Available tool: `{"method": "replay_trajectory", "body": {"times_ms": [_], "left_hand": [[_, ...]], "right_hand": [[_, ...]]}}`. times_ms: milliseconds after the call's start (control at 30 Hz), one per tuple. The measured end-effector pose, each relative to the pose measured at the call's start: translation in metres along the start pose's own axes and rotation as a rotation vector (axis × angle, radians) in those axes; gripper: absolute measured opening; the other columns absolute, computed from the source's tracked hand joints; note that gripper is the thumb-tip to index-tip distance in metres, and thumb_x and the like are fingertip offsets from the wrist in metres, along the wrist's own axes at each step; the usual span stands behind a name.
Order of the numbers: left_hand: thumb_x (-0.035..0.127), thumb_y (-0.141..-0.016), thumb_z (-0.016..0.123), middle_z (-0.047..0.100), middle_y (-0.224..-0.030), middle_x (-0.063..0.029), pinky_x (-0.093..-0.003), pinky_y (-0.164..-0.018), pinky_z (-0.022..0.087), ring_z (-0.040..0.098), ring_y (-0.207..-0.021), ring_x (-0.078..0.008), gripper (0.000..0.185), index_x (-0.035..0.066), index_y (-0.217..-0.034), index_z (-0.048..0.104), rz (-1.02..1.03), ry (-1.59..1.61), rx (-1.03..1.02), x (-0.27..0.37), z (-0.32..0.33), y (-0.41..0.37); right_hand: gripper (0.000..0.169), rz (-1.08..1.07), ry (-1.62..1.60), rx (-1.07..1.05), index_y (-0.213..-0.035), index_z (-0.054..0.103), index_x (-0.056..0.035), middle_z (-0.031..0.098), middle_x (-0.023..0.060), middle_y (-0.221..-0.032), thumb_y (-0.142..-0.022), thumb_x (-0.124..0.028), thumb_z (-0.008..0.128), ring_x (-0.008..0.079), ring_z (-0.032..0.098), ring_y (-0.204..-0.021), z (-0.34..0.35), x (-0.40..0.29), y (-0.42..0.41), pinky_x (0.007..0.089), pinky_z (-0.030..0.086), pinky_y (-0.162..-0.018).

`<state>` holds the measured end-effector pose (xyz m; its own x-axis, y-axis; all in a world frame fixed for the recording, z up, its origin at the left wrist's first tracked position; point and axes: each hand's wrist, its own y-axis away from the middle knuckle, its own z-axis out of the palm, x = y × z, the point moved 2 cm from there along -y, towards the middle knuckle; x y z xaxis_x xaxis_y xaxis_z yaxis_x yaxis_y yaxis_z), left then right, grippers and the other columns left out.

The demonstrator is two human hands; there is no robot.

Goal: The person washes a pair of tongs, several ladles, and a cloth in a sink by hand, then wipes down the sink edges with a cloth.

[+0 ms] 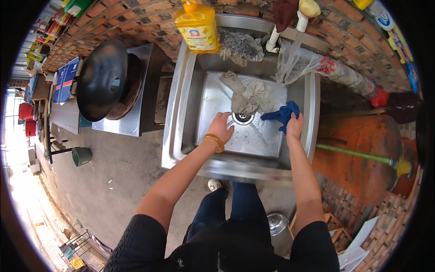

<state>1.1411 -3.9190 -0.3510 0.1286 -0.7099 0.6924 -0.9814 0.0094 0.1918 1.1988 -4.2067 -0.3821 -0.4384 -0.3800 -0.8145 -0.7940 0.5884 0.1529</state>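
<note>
A stainless steel sink (pixel 217 136) lies before me. My right hand (pixel 295 126) is closed on a blue cloth (pixel 284 114) above the right side of the basin. My left hand (pixel 221 128), with an amber-coloured bangle at the wrist, is over the left part of the basin, its fingers apart and nothing seen in it. A crumpled greyish-beige cloth (pixel 253 97) lies on the basin floor, just behind the round drain (pixel 243 117). Grey steel wool (pixel 242 44) rests with a rag on the sink's back ledge.
A yellow pump bottle (pixel 198 30) stands at the back left corner. White pipe (pixel 273 40) and a plastic-wrapped roll-like thing (pixel 346 73) are behind the sink. A black wok (pixel 102 80) tilts on the metal stove to the left. An orange-brown tank (pixel 363 153) is at the right.
</note>
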Motion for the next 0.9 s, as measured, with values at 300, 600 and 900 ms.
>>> {"method": "replay_trajectory", "body": {"times_ms": [300, 600, 900], "left_hand": [[0.015, -0.061, 0.075, 0.043, -0.125, -0.0137, -0.0445, -0.091, 0.044, 0.044, -0.113, -0.0369, 0.059, 0.026, -0.115, 0.053, -0.063, -0.351, -0.200, -0.029, 0.124, -0.158], [0.006, -0.062, 0.068, 0.043, -0.123, -0.0161, -0.0432, -0.091, 0.043, 0.045, -0.111, -0.0386, 0.057, 0.020, -0.115, 0.053, -0.178, -0.268, -0.372, -0.008, 0.082, -0.081], [0.005, -0.059, 0.064, 0.049, -0.117, -0.0138, -0.0459, -0.097, 0.034, 0.044, -0.112, -0.0349, 0.049, 0.019, -0.106, 0.058, 0.404, -0.501, 0.575, 0.078, -0.044, -0.238]], "right_hand": [[0.051, -0.249, 0.470, -0.052, -0.122, 0.048, -0.0068, 0.044, 0.0240, -0.123, -0.079, -0.029, 0.065, 0.0414, 0.045, -0.112, 0.153, 0.056, -0.124, 0.0469, 0.040, -0.090], [0.063, 0.306, -0.258, -0.156, -0.131, 0.045, -0.0043, 0.044, 0.0179, -0.134, -0.076, -0.027, 0.068, 0.0301, 0.045, -0.120, 0.213, 0.036, -0.052, 0.0355, 0.036, -0.099], [0.056, -0.060, -0.164, -0.298, -0.128, 0.038, 0.0047, 0.048, 0.0223, -0.123, -0.084, -0.024, 0.060, 0.0264, 0.049, -0.109, 0.274, -0.022, -0.045, 0.0371, 0.040, -0.090]]}}
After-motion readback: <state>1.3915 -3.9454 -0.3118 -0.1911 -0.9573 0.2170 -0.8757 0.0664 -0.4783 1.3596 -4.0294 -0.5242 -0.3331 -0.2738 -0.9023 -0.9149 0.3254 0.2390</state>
